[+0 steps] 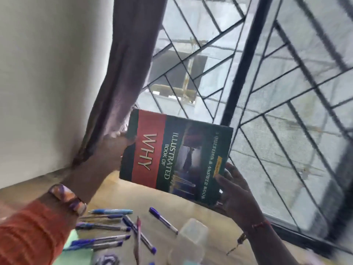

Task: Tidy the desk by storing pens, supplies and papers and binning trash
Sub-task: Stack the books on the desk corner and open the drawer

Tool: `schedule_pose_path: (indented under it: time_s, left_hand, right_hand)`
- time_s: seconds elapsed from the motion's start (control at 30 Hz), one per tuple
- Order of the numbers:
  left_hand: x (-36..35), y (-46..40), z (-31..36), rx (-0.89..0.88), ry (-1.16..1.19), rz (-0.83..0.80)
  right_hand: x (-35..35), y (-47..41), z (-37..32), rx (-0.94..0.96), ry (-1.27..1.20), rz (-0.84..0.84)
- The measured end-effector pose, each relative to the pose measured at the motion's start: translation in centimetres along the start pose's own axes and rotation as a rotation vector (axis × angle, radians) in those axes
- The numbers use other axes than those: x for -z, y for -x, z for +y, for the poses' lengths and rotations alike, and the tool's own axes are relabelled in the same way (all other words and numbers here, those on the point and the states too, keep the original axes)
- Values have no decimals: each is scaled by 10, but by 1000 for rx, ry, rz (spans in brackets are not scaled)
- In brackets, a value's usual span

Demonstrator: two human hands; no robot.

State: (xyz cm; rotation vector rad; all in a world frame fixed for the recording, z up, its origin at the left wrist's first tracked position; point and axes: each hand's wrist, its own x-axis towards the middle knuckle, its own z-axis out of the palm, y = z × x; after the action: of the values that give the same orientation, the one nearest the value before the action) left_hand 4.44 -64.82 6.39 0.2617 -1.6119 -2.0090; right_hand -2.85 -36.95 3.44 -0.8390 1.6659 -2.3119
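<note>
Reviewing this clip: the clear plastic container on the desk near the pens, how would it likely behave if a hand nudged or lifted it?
The clear plastic container looks thin-walled and mostly empty, so it is probably light and would slide or tip easily from a nudge. It appears taller than wide, which adds to the tipping risk. Its smooth sides may be slightly slippery, and the loose pens beside it would likely roll if bumped.

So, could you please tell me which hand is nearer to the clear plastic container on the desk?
Right. The right hand holds the book's lower corner almost directly above the clear plastic container; the left hand grips the book's far edge, up by the curtain.
</note>
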Motion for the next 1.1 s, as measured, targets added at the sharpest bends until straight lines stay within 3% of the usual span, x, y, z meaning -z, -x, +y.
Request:
schedule_pose_path:
  time_s: [0.17, 0.53, 0.63, 0.8, 0.93, 1.1]
  left_hand:
    - [-109, 82, 13, -135, 1, -244]
    - [-363, 277, -24, -200, -140, -639]
    - [-407, 331, -45, -223, -206, -673]
    - [-436, 395, -131, -178, -356, -889]
    - [-438, 401, -205, 25, -415, -833]
    - [-452, 401, -243, 204, -406, -675]
  right_hand:
    - [74, 119, -68, 80, 66, 132]
    - [193, 402, -171, 242, -3, 809]
    - [214, 447, -183, 241, -59, 983]
    - [239, 487, -182, 146, -197, 1237]
    - [258, 495, -168, 48, -329, 1325]
    - [285, 463, -146, -79, -457, 1297]
